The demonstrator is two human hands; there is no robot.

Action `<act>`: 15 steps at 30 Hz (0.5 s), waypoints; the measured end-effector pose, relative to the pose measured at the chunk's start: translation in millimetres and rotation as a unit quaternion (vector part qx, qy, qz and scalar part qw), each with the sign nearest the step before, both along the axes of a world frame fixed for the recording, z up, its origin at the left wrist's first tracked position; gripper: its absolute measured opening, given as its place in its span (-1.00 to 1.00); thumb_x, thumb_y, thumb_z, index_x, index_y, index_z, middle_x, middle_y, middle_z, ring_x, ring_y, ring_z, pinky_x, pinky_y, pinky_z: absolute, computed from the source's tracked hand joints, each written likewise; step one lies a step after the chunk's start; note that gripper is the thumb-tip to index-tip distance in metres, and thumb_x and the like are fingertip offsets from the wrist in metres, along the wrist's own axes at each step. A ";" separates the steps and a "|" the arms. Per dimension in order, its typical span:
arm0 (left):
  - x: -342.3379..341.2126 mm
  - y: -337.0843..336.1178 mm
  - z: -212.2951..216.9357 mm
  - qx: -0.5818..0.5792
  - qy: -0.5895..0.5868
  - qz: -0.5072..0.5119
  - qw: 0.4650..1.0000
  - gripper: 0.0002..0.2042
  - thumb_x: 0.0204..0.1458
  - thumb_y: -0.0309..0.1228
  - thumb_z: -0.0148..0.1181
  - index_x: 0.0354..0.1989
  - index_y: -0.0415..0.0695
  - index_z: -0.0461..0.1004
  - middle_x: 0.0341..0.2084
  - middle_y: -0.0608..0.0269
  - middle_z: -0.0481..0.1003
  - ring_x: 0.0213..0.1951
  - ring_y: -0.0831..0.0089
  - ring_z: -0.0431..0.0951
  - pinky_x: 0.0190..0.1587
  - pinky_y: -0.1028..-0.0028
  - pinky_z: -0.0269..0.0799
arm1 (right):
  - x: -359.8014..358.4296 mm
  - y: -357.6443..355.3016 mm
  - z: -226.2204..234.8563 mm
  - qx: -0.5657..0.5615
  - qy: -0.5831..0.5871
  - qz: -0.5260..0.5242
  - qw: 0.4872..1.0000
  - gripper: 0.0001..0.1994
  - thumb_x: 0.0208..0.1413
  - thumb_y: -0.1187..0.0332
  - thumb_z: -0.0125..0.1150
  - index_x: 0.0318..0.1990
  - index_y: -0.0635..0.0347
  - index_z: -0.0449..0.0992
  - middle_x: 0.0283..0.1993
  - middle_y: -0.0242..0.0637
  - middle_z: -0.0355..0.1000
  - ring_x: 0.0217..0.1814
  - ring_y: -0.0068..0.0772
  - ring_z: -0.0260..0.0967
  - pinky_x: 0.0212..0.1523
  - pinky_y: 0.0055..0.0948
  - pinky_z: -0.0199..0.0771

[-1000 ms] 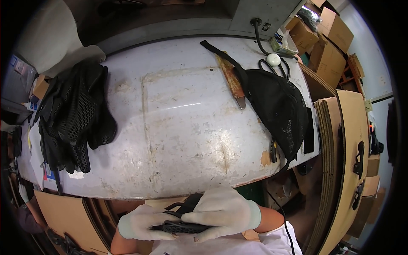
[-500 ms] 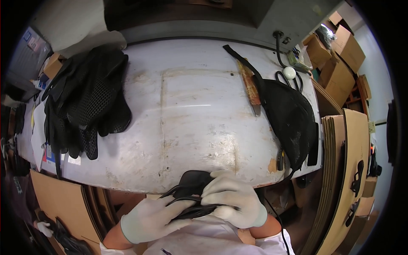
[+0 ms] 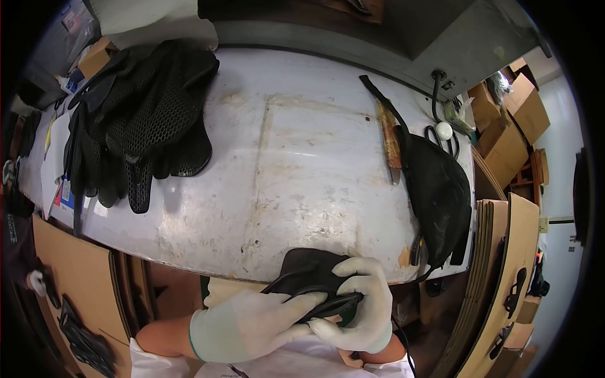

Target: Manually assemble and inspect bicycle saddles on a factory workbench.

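Both my hands wear white gloves and meet at the near edge of the white worktable (image 3: 296,164). My left hand (image 3: 252,324) and my right hand (image 3: 362,305) grip one black shaped fabric piece (image 3: 309,274), held close to my body just below the table rim. Its upper part shows above my fingers; its lower part is hidden between my palms. A pile of black mesh pieces (image 3: 142,120) lies at the table's left. Another black piece (image 3: 438,195) lies along the right edge.
A rusty flat tool (image 3: 389,142) lies next to the right-hand black piece, with scissors (image 3: 441,135) behind it. Cardboard sheets (image 3: 504,264) stand at the right, cardboard boxes (image 3: 510,126) at the far right, and brown board (image 3: 75,283) at the lower left.
The view has dropped and shifted, so the table appears farther up. My hands have lifted the black piece slightly and turned it; my right hand now wraps over its right edge.
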State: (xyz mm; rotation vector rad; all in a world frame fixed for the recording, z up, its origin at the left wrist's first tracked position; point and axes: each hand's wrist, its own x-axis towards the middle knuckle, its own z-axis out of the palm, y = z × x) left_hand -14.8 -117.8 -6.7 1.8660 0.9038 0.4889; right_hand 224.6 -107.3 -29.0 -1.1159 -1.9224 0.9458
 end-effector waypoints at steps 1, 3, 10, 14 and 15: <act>2.3 -0.2 0.9 0.008 0.008 0.009 1.000 -0.50 0.26 -0.20 0.28 0.30 -0.20 0.44 -0.29 0.02 0.61 -0.45 0.16 0.63 -0.44 0.32 0.55 | 0.9 -1.4 -0.2 0.016 -0.019 -0.004 1.000 -0.41 -0.36 0.31 0.63 -0.14 0.25 0.42 0.02 0.06 0.41 -0.03 -0.12 0.47 0.14 -0.05 0.53; 3.9 -1.8 0.0 0.016 0.014 0.018 1.000 -0.51 0.23 -0.17 0.34 0.27 -0.15 0.50 -0.31 0.01 0.63 -0.50 0.19 0.65 -0.47 0.36 0.55 | -6.1 -5.8 -3.1 0.017 -0.008 -0.025 1.000 -0.44 -0.33 0.28 0.60 -0.15 0.25 0.42 -0.01 0.04 0.41 -0.06 -0.13 0.45 0.19 0.02 0.49; 1.0 -6.2 -5.6 0.041 0.006 0.041 0.998 -0.54 0.28 -0.22 0.23 0.25 -0.24 0.49 -0.44 0.08 0.59 -0.48 0.22 0.60 -0.48 0.32 0.49 | -1.1 6.6 -7.4 0.036 0.025 0.020 0.999 -0.61 -0.13 0.25 0.52 -0.21 0.21 0.47 -0.07 -0.07 0.40 -0.13 -0.07 0.41 0.23 0.09 0.45; 3.2 -6.7 -1.7 0.012 0.079 0.044 0.996 -0.62 0.27 -0.14 0.28 0.12 -0.13 0.63 -0.47 0.12 0.61 -0.53 0.28 0.62 -0.50 0.39 0.52 | -7.8 -2.1 -6.5 0.033 0.006 0.008 0.999 -0.63 -0.20 0.28 0.37 -0.22 0.23 0.44 -0.08 -0.02 0.41 -0.12 -0.13 0.39 0.31 0.16 0.36; 5.1 -7.3 -2.6 0.011 0.077 0.042 0.996 -0.62 0.27 -0.14 0.28 0.12 -0.13 0.63 -0.47 0.12 0.61 -0.53 0.28 0.62 -0.50 0.39 0.52 | -10.3 -5.9 -7.4 0.036 0.004 -0.020 0.999 -0.64 -0.19 0.28 0.36 -0.23 0.23 0.44 -0.09 -0.02 0.41 -0.13 -0.14 0.39 0.30 0.16 0.36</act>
